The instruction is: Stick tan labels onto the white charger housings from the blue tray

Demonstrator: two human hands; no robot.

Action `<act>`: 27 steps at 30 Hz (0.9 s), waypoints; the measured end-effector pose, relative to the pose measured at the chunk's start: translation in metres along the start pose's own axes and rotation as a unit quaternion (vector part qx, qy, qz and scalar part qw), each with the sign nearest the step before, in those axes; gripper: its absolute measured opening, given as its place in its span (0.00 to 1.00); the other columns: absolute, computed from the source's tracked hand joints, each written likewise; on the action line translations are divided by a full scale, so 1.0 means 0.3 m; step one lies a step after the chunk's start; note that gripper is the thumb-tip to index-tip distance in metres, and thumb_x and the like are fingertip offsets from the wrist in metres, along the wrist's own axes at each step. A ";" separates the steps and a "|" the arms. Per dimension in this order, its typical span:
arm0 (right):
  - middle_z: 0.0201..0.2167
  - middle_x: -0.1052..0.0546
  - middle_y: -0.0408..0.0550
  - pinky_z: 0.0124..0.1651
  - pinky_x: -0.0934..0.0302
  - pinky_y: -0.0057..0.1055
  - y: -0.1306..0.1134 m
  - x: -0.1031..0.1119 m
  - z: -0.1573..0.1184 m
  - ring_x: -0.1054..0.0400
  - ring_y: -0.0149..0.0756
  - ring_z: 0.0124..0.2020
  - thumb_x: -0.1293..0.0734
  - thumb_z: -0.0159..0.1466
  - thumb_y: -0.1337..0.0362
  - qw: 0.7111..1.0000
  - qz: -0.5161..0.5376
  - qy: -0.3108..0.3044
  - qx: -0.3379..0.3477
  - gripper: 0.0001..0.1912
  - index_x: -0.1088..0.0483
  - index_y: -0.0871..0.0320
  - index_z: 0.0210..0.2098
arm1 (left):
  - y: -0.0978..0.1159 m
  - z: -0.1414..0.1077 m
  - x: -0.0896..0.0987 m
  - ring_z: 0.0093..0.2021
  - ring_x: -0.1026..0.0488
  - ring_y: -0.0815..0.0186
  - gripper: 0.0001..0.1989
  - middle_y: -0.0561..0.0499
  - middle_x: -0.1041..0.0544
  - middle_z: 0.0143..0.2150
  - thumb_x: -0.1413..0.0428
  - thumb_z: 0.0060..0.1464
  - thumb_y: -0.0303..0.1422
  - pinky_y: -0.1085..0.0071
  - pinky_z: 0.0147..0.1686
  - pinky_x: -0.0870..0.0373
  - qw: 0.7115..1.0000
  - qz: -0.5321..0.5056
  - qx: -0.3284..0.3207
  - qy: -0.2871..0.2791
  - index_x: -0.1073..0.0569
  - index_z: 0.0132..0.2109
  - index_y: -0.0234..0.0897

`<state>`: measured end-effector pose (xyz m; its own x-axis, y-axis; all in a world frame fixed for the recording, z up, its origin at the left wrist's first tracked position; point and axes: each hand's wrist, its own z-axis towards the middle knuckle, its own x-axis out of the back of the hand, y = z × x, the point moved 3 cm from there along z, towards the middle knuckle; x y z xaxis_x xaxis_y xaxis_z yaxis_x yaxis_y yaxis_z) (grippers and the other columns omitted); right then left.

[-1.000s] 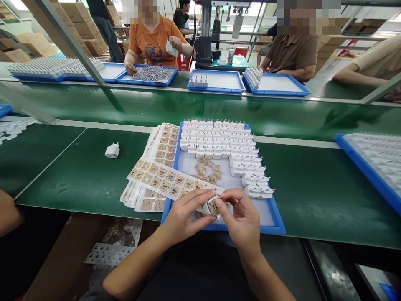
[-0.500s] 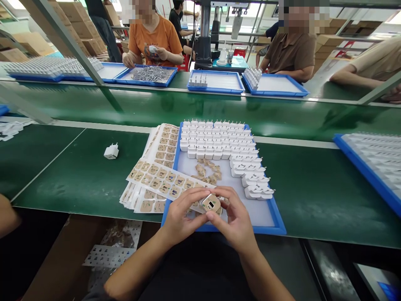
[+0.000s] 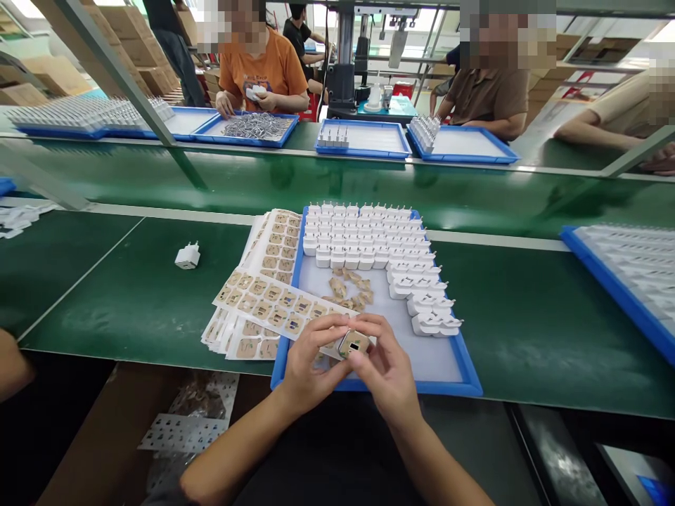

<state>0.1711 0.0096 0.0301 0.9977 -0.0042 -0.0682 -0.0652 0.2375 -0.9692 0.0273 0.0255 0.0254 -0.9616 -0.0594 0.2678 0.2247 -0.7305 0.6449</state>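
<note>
Between my two hands is a white plug charger point(image 3: 354, 342) with a tan sticker on its port face, tilted up toward me. My left hand point(image 3: 315, 358) grips its left side with fingertips and thumb. On the other side my right hand point(image 3: 387, 372) holds it too, the thumb pressed at the lower edge of the sticker face. Below and around them lies a blue-rimmed tray point(image 3: 469, 365) with rows of white plug chargers point(image 3: 351, 235). Peeled tan pieces point(image 3: 351, 288) lie in its middle. A sheet of tan stickers point(image 3: 274, 302) overlaps the tray's left edge.
More sticker sheets point(image 3: 247, 344) are stacked left of the tray. A lone charger point(image 3: 188, 255) stands farther left on the green bench. Another full tray point(image 3: 627, 281) is at the right. Across the bench, co-workers sit behind blue trays point(image 3: 363, 137). A box point(image 3: 184, 429) with scrap sheets is below.
The charger has tilted slightly in my hands, and my right hand has shifted a little left with its thumb against the sticker face. The tray's contents look the same.
</note>
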 end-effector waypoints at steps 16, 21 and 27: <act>0.41 0.26 0.46 0.50 0.33 0.36 -0.015 -0.030 -0.002 0.29 0.38 0.46 0.33 0.64 0.69 0.996 0.077 0.045 0.015 0.09 0.22 0.49 0.37 | 0.035 -0.004 -0.018 0.55 0.23 0.58 0.22 0.46 0.24 0.48 0.39 0.58 0.25 0.55 0.52 0.20 0.992 0.075 -0.097 0.020 0.33 0.57 0.44; 0.43 0.25 0.48 0.54 0.33 0.41 -0.001 -0.003 -0.010 0.29 0.41 0.49 0.36 0.66 0.67 0.998 0.050 0.031 -0.001 0.11 0.21 0.51 0.39 | 0.035 -0.005 -0.015 0.55 0.23 0.59 0.23 0.45 0.24 0.48 0.38 0.58 0.26 0.56 0.53 0.20 0.994 0.076 -0.084 0.014 0.33 0.58 0.43; 0.42 0.21 0.49 0.52 0.33 0.42 -0.056 0.063 0.033 0.28 0.43 0.47 0.34 0.67 0.65 0.992 -0.108 -0.061 0.033 0.10 0.24 0.51 0.46 | 0.027 -0.004 -0.010 0.52 0.22 0.58 0.22 0.43 0.23 0.49 0.38 0.58 0.28 0.58 0.50 0.20 0.998 0.033 -0.043 -0.017 0.34 0.58 0.42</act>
<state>0.1913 0.0151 0.0475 0.9836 0.0542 0.1718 0.1474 0.3060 -0.9406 0.0317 0.0189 0.0290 -0.9394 -0.0871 0.3316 0.2709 -0.7813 0.5623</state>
